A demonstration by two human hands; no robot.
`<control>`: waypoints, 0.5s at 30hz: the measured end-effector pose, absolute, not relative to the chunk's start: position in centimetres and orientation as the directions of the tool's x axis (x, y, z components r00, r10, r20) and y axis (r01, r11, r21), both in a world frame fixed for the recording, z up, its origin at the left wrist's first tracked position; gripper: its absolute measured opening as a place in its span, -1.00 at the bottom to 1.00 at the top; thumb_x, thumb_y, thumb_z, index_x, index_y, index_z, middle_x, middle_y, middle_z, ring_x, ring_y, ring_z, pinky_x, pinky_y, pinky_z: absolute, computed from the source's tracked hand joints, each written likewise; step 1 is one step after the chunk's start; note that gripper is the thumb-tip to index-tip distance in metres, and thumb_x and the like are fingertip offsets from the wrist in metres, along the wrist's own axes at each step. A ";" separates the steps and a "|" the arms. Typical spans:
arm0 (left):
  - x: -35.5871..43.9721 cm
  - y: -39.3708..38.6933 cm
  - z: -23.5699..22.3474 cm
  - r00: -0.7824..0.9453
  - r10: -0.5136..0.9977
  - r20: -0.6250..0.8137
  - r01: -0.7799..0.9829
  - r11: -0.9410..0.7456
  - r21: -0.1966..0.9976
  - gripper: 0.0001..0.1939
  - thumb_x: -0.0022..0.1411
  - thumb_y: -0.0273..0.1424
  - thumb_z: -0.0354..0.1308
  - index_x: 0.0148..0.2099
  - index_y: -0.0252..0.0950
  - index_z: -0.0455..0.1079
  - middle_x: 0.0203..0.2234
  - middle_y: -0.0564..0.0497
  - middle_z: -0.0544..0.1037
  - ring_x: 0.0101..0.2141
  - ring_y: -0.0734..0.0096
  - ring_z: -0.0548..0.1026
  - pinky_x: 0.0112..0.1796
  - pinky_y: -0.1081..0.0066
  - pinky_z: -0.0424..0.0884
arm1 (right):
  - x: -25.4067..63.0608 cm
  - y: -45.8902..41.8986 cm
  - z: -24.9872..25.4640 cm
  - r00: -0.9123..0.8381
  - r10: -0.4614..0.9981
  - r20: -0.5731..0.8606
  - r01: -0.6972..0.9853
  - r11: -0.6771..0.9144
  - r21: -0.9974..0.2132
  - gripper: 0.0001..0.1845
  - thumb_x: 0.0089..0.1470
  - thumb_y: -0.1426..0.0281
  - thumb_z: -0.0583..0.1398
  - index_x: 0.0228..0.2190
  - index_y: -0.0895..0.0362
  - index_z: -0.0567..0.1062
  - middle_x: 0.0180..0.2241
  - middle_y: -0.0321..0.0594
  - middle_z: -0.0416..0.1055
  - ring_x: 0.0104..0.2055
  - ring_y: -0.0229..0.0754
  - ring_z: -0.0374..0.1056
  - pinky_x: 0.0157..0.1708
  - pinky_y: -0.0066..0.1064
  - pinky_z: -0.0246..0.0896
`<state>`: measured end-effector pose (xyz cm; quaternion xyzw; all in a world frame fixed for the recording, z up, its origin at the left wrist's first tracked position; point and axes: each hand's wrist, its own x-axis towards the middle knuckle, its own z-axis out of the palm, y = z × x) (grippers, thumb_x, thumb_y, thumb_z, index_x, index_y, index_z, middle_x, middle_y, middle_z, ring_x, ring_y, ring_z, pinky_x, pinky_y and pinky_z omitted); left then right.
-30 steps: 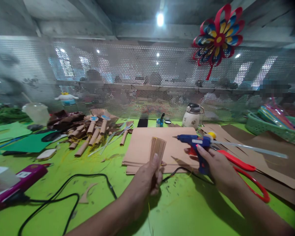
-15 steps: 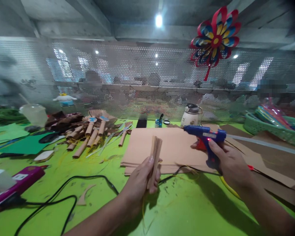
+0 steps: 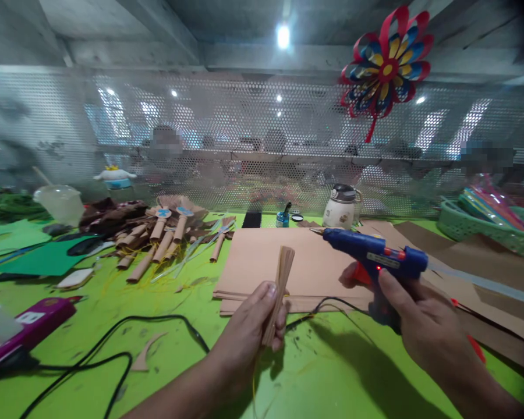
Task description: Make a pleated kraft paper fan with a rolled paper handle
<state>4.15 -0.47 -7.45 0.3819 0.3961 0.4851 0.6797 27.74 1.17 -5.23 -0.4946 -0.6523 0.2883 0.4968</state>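
My left hand pinches a folded stack of brown paper, held nearly upright with its top leaning slightly right. A thin yellow string hangs below that hand. In my right hand is a blue hot glue gun, its fingers around the handle and the red trigger. The gun's metal nozzle points left, above and to the right of the folded paper and apart from it. A small red light glows on its side. Behind both hands lies a stack of flat brown paper sheets.
Several rolled paper pieces lie at the back left. A black cord crosses the green table from a purple power strip. At the back stand a small blue bottle, a white jug and a green basket.
The glue gun has tilted and come closer with my right hand, shifting right and down. The folded paper leans a little more to the right in my left hand.
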 end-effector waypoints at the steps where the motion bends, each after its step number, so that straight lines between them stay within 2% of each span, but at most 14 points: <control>1: 4.2 -0.5 -7.6 0.223 0.960 -0.166 -0.368 0.241 0.898 -0.73 0.32 -0.16 0.01 -0.26 -0.27 0.26 -0.55 0.14 0.27 -0.60 0.61 0.19 -0.57 0.58 0.16 | 27.8 1.0 -5.3 -0.031 0.931 0.365 0.378 0.349 -0.857 -0.56 0.18 0.04 0.07 -0.15 0.04 0.57 -0.16 -0.16 0.51 -0.40 -0.19 0.29 -0.46 -0.45 0.24; 3: 4.3 -0.5 -7.7 0.231 0.960 -0.159 -0.376 0.239 0.895 -0.74 0.33 -0.18 0.01 -0.28 -0.26 0.23 -0.55 0.14 0.28 -0.60 0.61 0.21 -0.55 0.57 0.17 | 27.7 0.6 -5.4 -0.077 0.929 0.362 0.420 0.360 -0.833 -0.56 0.18 0.04 0.07 -0.18 0.05 0.58 -0.20 -0.17 0.52 -0.44 -0.20 0.28 -0.48 -0.44 0.24; 8: 4.4 -0.5 -7.8 0.235 0.957 -0.167 -0.355 0.245 0.902 -0.75 0.34 -0.21 0.00 -0.30 -0.29 0.23 -0.53 0.10 0.35 -0.59 0.62 0.25 -0.55 0.57 0.17 | 26.7 -0.2 -5.4 -0.184 0.898 0.400 0.513 0.434 -0.740 -0.58 0.20 0.07 0.05 -0.23 0.05 0.58 -0.44 -0.23 0.48 -0.49 -0.19 0.30 -0.51 -0.43 0.23; 12: 4.4 -0.5 -7.7 0.225 0.952 -0.209 -0.339 0.278 0.899 -0.74 0.33 -0.19 0.01 -0.25 -0.31 0.27 -0.53 0.08 0.38 -0.59 0.62 0.27 -0.57 0.58 0.16 | 26.1 -0.2 -4.9 -0.216 0.864 0.455 0.564 0.491 -0.664 -0.58 0.22 0.10 0.03 -0.31 0.08 0.56 -0.47 -0.23 0.47 -0.47 -0.17 0.33 -0.46 -0.40 0.28; 15: 4.4 -0.6 -7.7 0.238 0.947 -0.218 -0.343 0.292 0.893 -0.74 0.32 -0.19 0.03 -0.22 -0.31 0.28 -0.53 0.09 0.38 -0.59 0.62 0.29 -0.56 0.59 0.16 | 26.0 0.0 -4.7 -0.213 0.850 0.481 0.580 0.507 -0.638 -0.58 0.21 0.11 0.02 -0.38 0.10 0.54 -0.50 -0.22 0.46 -0.49 -0.16 0.32 -0.49 -0.41 0.28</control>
